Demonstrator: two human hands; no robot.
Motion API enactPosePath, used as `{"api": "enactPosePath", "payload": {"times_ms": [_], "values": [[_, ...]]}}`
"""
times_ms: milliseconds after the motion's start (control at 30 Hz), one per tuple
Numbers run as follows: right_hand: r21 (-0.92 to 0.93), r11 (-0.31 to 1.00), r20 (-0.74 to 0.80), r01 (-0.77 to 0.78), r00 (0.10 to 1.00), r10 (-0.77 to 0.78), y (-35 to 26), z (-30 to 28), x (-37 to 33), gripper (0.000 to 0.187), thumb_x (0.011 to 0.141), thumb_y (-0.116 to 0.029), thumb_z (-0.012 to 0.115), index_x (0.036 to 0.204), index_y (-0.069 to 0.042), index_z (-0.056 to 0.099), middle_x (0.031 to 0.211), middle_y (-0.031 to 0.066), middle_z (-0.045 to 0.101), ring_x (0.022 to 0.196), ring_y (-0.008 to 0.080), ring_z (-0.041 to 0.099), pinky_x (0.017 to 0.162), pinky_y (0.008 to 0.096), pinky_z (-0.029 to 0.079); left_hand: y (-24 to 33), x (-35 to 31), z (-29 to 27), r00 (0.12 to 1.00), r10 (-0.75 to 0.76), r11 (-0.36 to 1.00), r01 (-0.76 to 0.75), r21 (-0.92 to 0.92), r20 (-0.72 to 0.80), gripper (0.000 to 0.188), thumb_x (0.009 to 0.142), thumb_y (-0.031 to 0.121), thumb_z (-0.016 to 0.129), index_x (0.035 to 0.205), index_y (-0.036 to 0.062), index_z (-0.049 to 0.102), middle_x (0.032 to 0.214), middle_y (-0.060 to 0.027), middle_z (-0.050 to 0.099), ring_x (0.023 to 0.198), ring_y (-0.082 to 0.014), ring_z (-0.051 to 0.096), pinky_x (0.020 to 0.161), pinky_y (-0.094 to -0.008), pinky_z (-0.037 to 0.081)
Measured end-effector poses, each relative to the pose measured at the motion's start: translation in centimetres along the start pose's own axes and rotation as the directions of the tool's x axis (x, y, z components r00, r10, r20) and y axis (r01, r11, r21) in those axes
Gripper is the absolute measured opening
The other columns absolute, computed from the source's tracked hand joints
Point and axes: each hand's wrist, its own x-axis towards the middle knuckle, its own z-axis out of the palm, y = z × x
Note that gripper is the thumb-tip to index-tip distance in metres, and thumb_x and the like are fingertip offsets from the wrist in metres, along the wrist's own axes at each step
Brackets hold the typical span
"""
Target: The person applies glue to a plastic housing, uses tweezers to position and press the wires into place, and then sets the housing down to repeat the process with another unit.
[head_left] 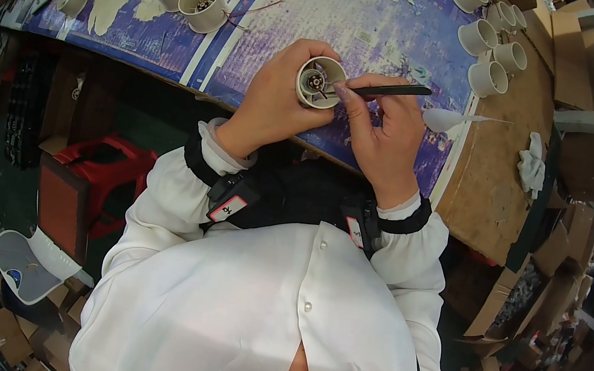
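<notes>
My left hand (280,93) is wrapped round a white cylindrical cup-like housing (305,70), its open mouth turned up toward me. Inside the housing sits a round dark part with a metallic centre (316,82). In my right hand (387,134) is a slim black tool, apparently tweezers (401,91), pinched between thumb and fingers. Its far end reaches into the housing's mouth, where the exact contact is too small to tell. Just right of that hand, a white teardrop-shaped piece with a long thin tip (443,120) lies on the table.
Two more white housings, one with red wires (205,8), stand at the left on the cardboard-covered table (303,0). Several others (487,79) cluster at the right, many more at the far left. A crumpled white cloth (532,164) lies rightward. A red stool (109,171) stands below left.
</notes>
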Motion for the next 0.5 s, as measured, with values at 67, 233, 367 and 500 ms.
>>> {"api": "enactPosePath", "payload": {"times_ms": [67,233,367,500], "values": [[0.029,0.999,-0.003,-0.030,1.000,0.030,-0.14,0.06,-0.09,0.011,0.086,-0.008,0.074,0.094,-0.002,0.069,0.090,0.0075,0.066,0.077,0.0180,0.061,0.069,0.0287,0.046,-0.06,-0.01,-0.01,1.000,-0.008,1.000,0.008,-0.003,0.003,0.052,0.071,0.007,0.080,0.116,0.0066,0.056,0.104,-0.0058,0.063,0.094,-0.0162,0.064,0.083,-0.0279,0.052],[0.053,0.997,-0.019,-0.051,0.998,0.052,-0.14,0.08,-0.11,0.011,0.086,-0.007,0.075,0.094,-0.002,0.069,0.089,0.0073,0.065,0.077,0.0187,0.061,0.068,0.0289,0.046,-0.01,0.01,-0.03,1.000,-0.017,0.999,0.017,-0.036,0.003,0.051,0.071,0.007,0.080,0.116,0.0066,0.056,0.103,-0.0057,0.063,0.094,-0.0162,0.064,0.083,-0.0281,0.052],[0.032,0.999,-0.028,-0.020,0.999,0.021,-0.14,0.07,0.06,0.010,0.086,-0.007,0.075,0.093,-0.002,0.069,0.088,0.0072,0.065,0.078,0.0193,0.061,0.068,0.0292,0.045,-0.12,0.03,-0.05,1.000,-0.005,1.000,0.006,-0.025,0.006,0.051,0.071,0.007,0.080,0.116,0.0066,0.056,0.103,-0.0056,0.063,0.094,-0.0160,0.064,0.083,-0.0281,0.051],[-0.005,0.999,-0.018,0.034,0.999,-0.034,0.10,0.10,0.21,0.010,0.086,-0.007,0.074,0.093,-0.002,0.070,0.088,0.0074,0.065,0.077,0.0199,0.061,0.069,0.0297,0.045,-0.07,0.02,-0.05,1.000,-0.004,1.000,0.004,-0.003,0.005,0.051,0.071,0.007,0.080,0.116,0.0066,0.056,0.104,-0.0054,0.063,0.094,-0.0159,0.064,0.083,-0.0278,0.051]]}}
